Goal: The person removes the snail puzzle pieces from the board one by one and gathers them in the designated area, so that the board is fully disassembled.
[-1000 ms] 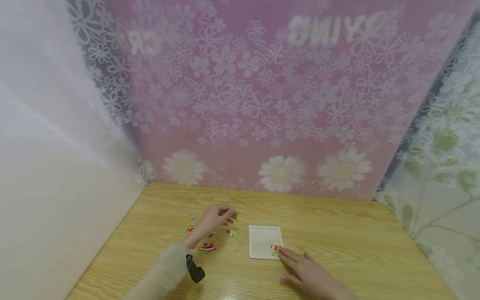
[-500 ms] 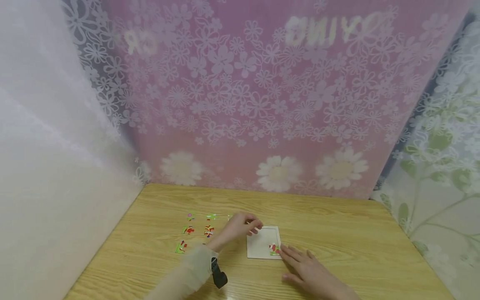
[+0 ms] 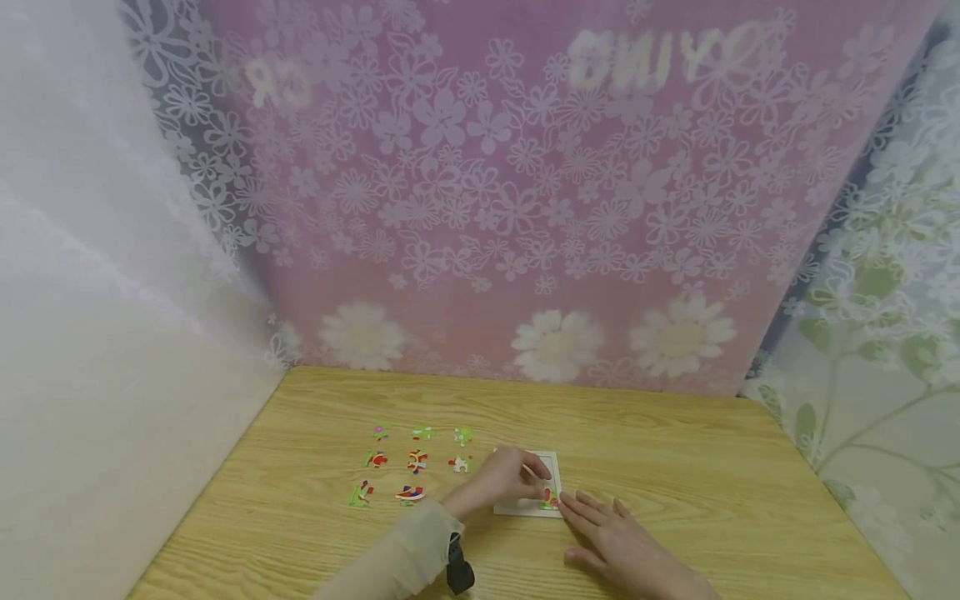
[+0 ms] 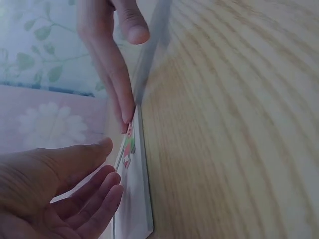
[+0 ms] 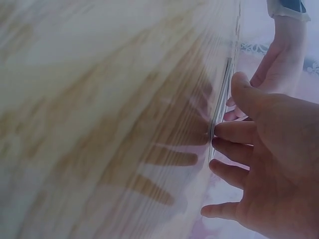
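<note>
A shallow white puzzle tray (image 3: 513, 508) lies on the table, partly hidden by my left hand (image 3: 510, 477). In its near right corner sits a red, white and green jigsaw piece (image 3: 551, 500). My left hand hovers over the tray close to this piece; in the left wrist view the thumb (image 4: 84, 157) and loosely bent fingers (image 4: 97, 204) are apart, with nothing visible between them. My right hand (image 3: 615, 537) lies with straight, spread fingers, its fingertips touching the tray's right edge. In the right wrist view the tray (image 5: 219, 104) shows edge-on.
Several loose jigsaw pieces lie in rows left of the tray, among them a green-and-red one (image 3: 362, 493) and a white-and-red one (image 3: 461, 464). A flowered pink curtain (image 3: 450, 250) rises behind the wooden table (image 3: 637, 442), with pale fabric on both sides.
My left hand has moved right from over the loose pieces to above the tray, near the piece in its corner. The right hand has stayed at the tray's right edge.
</note>
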Tool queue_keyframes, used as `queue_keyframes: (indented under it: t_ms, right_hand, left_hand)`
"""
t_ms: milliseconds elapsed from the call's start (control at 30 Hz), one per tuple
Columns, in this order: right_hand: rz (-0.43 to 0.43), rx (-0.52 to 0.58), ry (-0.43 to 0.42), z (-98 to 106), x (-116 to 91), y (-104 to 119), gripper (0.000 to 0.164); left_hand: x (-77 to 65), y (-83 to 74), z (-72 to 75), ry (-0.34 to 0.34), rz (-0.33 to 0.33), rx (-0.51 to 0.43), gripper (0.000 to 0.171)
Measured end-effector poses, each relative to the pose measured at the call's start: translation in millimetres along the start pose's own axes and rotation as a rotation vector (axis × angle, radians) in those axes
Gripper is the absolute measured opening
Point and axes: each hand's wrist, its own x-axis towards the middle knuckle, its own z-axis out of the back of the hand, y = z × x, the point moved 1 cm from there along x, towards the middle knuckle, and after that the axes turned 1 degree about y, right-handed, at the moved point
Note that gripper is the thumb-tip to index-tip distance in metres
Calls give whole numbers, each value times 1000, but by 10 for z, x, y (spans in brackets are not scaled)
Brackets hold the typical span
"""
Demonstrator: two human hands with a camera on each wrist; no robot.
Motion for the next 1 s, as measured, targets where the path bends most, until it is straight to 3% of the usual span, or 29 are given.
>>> queue_keyframes:
  t_ms: [433,700,800,1000]
  right_hand:
    - [-15,-11,2,-18,7,12,70]
    - [-10,-8,-5,-18,4,18,70]
    - [-2,-11,-12,-13,2,24,69]
    - [4,-17,-17,-16,-3,23,69]
  left_hand:
    - [46,-14,-102,-8,7,159,28]
    - [47,-23,-118,-26,12,213,26]
    - [47,-10,-121,-27,0,199,27]
    - [52,25,-120,-19,-15,50,29]
